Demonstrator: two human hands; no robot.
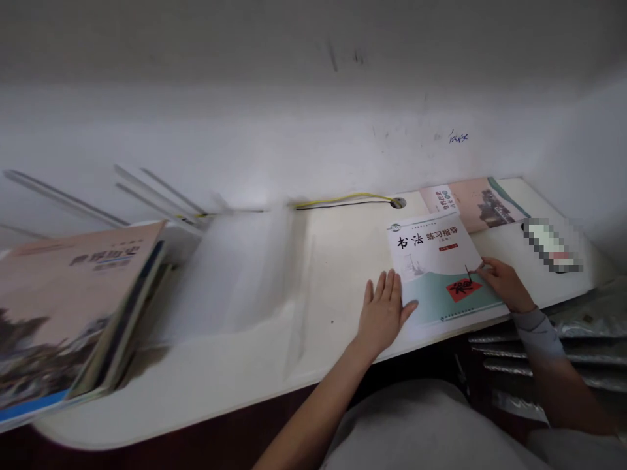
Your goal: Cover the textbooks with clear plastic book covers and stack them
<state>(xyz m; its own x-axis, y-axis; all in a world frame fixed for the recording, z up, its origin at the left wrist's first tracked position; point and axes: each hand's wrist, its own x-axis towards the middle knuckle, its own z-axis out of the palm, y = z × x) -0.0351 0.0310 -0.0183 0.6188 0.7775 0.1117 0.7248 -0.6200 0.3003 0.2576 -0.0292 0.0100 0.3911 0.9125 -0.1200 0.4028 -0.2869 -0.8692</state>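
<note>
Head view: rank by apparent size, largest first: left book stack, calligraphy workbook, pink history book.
1. Book stack, though nearness to the camera inflates it.
2. Calligraphy workbook.
3. Pink history book, partly hidden and farther away, so its rank against the workbook is unsure.

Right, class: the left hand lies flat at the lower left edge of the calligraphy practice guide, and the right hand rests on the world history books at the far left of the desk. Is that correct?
Not quite. The head view shows the right hand on the right edge of the calligraphy practice guide, not on the world history books. The left hand is as you said.
</note>
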